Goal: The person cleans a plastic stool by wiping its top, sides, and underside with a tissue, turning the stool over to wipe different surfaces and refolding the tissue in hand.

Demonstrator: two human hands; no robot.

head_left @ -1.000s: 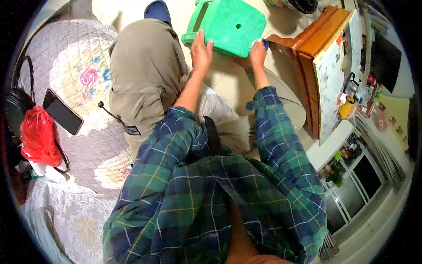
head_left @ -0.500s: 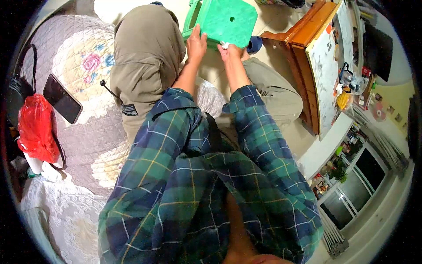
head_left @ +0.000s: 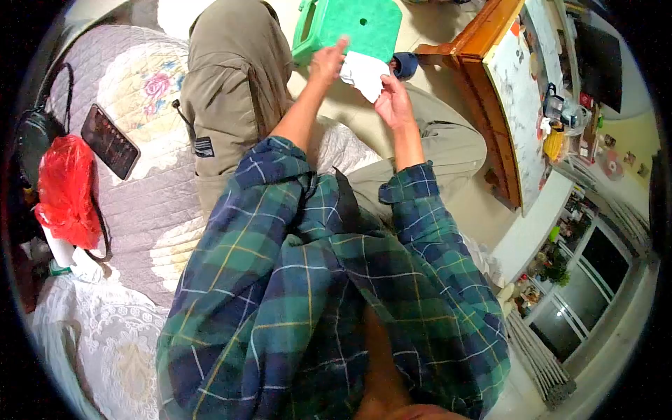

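Observation:
A crumpled white tissue (head_left: pixel 364 73) is stretched between my two hands, just in front of a green plastic stool (head_left: pixel 360 31). My left hand (head_left: pixel 327 64) pinches its left side, close to the stool's near edge. On the right, my right hand (head_left: pixel 394 101) has thumb and fingers closed on the tissue's other edge, with the palm partly turned up. The stool's top, with a small round hole, faces the camera.
Left of my legs, a phone (head_left: pixel 110 141) and a red plastic bag (head_left: pixel 68 192) lie on a quilted cover (head_left: pixel 150 203). A wooden table (head_left: pixel 514 105) with cluttered items stands at the right. A blue slipper (head_left: pixel 405 65) is beside the stool.
My hands have drawn back from the stool's edge. The white tissue, earlier a small bunched piece at my right hand, is now spread out between both hands.

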